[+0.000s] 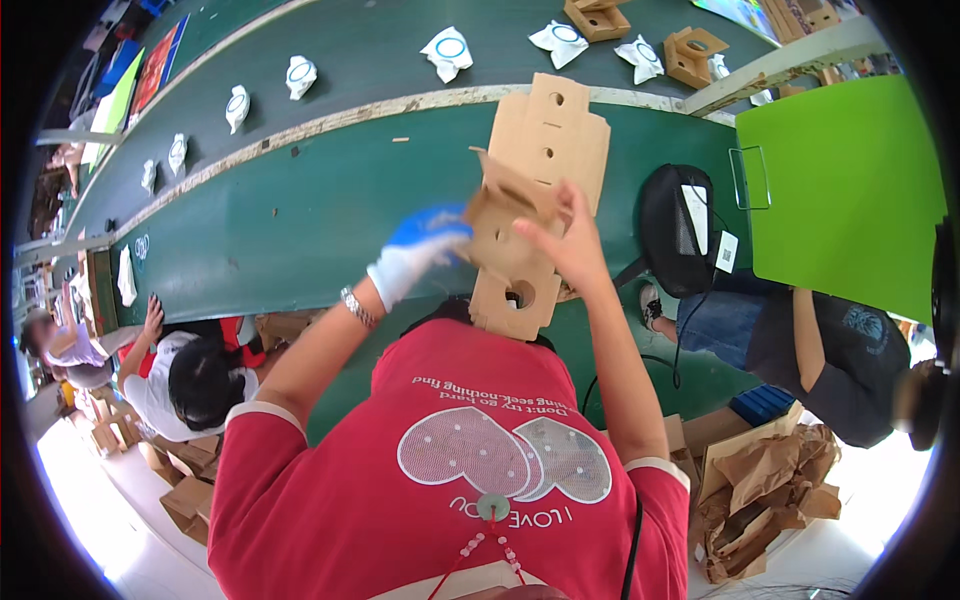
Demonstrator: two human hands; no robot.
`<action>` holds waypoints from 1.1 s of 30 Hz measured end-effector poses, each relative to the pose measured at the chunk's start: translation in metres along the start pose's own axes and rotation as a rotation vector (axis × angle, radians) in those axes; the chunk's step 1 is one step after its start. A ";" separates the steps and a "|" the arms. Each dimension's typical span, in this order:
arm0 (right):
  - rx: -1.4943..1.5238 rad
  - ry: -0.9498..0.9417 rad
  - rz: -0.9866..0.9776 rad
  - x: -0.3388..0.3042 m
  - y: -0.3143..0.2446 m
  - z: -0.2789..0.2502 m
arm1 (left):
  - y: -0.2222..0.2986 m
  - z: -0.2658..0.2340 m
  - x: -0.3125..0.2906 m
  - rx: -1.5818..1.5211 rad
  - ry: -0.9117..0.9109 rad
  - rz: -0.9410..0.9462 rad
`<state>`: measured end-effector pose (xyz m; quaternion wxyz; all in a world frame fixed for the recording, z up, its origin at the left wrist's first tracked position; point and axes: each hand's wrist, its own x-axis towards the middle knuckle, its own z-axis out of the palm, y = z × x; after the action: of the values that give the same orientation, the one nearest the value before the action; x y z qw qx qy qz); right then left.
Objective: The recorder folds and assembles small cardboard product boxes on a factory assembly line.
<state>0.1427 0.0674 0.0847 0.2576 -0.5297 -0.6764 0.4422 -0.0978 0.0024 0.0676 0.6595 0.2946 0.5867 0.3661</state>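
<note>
A partly folded brown cardboard box [500, 235] is between my hands, its flaps raised and slightly blurred. My left hand [428, 242], in a blue and white glove, grips its left side; the fingertips are partly hidden and smeared. My bare right hand [572, 245] is at the right side, the thumb over the cardboard and the fingers bent by a flap. Beneath and beyond it lie flat die-cut cardboard blanks [582, 150] with round holes. A blank's near end [515, 318] with a larger hole sticks out toward my body.
Along the far conveyor belt [370, 62] sit several white wrapped packets [447, 54] and open cardboard boxes [690, 55]. A black bag [676, 225] and a green panel [845, 180] stand to the right. Co-workers sit on both sides. Crumpled brown paper [770, 490] lies at lower right.
</note>
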 end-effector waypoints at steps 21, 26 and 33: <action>-0.037 0.132 0.353 -0.123 0.074 0.066 | -0.098 0.022 -0.014 0.331 -0.009 0.163; -0.073 0.044 0.386 -0.125 0.040 0.060 | -0.059 0.082 -0.048 0.465 -0.139 0.079; 0.059 0.299 0.273 -0.123 0.013 0.056 | -0.031 0.106 -0.064 0.113 0.135 -0.037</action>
<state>0.1410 -0.0666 0.0617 0.3082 -0.6683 -0.5394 0.4092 0.0083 -0.0638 0.0926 0.6075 0.2951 0.6549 0.3389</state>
